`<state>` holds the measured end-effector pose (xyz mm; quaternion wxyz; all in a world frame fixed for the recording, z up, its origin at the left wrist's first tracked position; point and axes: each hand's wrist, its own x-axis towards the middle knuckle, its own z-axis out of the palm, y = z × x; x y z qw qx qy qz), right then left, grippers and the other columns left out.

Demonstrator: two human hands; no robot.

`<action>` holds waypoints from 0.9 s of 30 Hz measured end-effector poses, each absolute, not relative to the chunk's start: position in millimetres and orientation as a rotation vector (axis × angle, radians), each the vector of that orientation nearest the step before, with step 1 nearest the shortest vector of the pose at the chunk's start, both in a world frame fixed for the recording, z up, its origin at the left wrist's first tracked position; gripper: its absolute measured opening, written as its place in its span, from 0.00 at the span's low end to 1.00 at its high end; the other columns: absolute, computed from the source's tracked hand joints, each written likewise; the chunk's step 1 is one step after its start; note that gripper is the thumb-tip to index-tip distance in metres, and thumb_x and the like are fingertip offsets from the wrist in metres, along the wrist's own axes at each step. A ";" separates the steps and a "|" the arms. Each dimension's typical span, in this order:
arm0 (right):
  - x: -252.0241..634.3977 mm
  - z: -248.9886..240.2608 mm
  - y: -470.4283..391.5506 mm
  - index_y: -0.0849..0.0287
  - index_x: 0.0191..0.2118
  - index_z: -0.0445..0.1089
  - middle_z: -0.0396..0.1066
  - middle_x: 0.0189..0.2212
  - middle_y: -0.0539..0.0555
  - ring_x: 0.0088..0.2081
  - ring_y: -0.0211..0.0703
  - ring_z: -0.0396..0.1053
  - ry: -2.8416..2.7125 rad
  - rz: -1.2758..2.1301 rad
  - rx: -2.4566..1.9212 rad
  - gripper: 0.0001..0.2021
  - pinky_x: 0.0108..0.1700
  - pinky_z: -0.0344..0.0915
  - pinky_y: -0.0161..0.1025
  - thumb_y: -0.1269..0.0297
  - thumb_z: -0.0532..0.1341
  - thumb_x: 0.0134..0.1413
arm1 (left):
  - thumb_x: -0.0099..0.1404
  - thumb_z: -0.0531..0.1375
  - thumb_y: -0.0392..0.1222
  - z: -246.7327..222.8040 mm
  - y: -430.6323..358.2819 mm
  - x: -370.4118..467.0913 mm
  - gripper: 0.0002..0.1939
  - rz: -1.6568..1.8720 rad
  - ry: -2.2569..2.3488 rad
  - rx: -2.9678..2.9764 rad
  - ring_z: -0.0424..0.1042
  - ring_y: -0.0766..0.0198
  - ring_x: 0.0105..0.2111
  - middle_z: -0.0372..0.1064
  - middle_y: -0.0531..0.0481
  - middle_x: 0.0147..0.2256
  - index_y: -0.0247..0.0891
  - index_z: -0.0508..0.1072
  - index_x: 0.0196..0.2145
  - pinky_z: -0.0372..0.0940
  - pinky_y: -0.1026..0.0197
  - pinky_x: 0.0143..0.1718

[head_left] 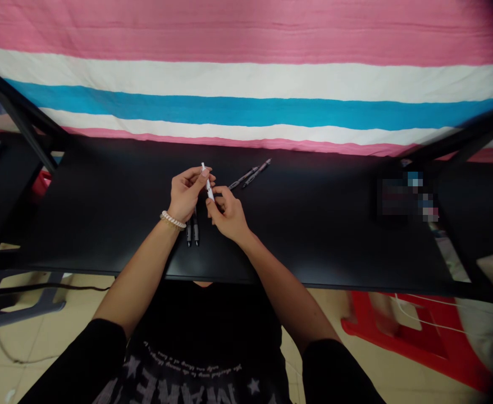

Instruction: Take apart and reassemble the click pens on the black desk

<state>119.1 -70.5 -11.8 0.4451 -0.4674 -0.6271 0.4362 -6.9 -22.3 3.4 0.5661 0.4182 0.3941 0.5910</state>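
Observation:
Between my two hands, above the black table, is a slim white pen, tilted with its narrow end pointing away from me. My left hand pinches its upper part between thumb and fingers; a braided bracelet circles that wrist. Fingers of my right hand close round its lower end. Two grey and black pens lie side by side under and just below my left hand. Beyond my right hand rest two more grey pens, slanting up to the right; one is partly hidden near my fingers.
A striped pink, white and blue cloth hangs along the table's far edge. Black metal bars slope at both sides. Blurred small items sit at the right end. A red plastic stool stands on the floor at right.

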 end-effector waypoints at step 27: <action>119.3 -18.6 -66.1 0.58 0.46 0.67 0.69 0.23 0.46 0.21 0.33 0.65 -1.533 1.128 -1.164 0.13 0.24 0.60 0.31 0.55 0.56 0.64 | 0.54 0.71 0.52 -6.1 -17.2 -6.0 0.19 1.542 1.059 0.876 0.75 0.67 0.28 0.77 0.46 0.31 0.35 0.79 0.36 0.70 0.65 0.30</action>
